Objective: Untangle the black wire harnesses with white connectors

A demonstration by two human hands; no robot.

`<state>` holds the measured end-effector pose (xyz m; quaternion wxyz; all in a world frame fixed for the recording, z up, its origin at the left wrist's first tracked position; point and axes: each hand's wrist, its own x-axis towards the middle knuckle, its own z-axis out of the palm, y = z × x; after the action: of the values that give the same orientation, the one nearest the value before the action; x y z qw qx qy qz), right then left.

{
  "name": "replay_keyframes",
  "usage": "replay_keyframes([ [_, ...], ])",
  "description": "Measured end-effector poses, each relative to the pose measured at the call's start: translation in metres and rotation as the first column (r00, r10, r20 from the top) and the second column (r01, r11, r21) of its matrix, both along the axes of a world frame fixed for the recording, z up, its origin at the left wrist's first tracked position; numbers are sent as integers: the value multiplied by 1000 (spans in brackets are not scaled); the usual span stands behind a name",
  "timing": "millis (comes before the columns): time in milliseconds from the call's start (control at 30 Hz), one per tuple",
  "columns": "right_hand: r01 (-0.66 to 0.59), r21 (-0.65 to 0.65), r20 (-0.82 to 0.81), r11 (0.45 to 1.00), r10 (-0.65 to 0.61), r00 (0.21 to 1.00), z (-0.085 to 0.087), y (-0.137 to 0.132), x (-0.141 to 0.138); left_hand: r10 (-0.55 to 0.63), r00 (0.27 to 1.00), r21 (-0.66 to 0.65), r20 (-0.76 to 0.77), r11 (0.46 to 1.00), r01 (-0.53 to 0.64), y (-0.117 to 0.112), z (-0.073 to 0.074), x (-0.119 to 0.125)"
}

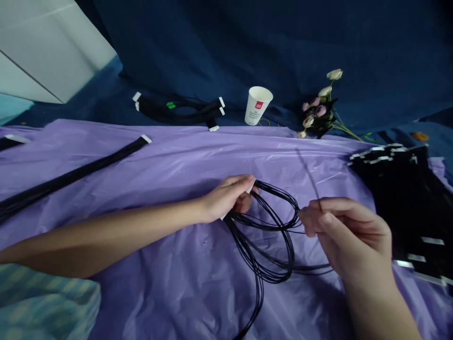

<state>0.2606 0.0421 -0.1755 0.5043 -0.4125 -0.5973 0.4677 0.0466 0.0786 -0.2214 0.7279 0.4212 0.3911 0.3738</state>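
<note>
Black cables with white end connectors hang in loops at the middle of the view. My left hand is closed around their connector ends, one white connector showing by the thumb and another below the palm. To the right, my right hand pinches a thin dark wire tie that sticks up blurred above the fingers. Its fingertips are at the right end of the upper cable loop; whether they also grip the cables I cannot tell. The lower cables trail toward the front edge and behind my right wrist.
A purple plastic sheet covers the table. On the left lies a straight cable bundle; a folded bundle lies at the back. A paper cup, artificial flowers and a large cable pile are farther right.
</note>
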Motion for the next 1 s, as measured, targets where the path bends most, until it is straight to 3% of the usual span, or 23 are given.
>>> replay_keyframes([
  [100, 111, 120, 235, 987, -137, 962, 3, -4, -7, -4, 1000, -9, 6, 1000, 4, 0, 0, 0],
  [200, 81, 295, 423, 952, -206, 882, 5, -7, -13, -7, 1000, -8, 9, 1000, 7, 1, 1, 0],
  [267, 69, 334, 483, 940, -233, 844, 5, -6, -15, -8, 1000, -8, 2, 1000, 8, 1, 2, 0],
  [533, 107, 287, 428, 952, -227, 875, -1, -4, -9, 1, 1000, 11, 18, 1000, -1, 0, 3, 0],
  [800, 22, 343, 528, 939, -212, 822, 1, -3, -8, -4, 1000, 8, 19, 1000, 4, 1, 5, 0],
  [933, -46, 422, 586, 906, -233, 776, 4, -1, -5, -9, 1000, 12, 19, 1000, 8, 1, 3, 0],
  [1000, -116, 489, 608, 864, -243, 756, 4, 1, -3, -6, 1000, 15, 14, 1000, 6, 1, 3, -1],
])
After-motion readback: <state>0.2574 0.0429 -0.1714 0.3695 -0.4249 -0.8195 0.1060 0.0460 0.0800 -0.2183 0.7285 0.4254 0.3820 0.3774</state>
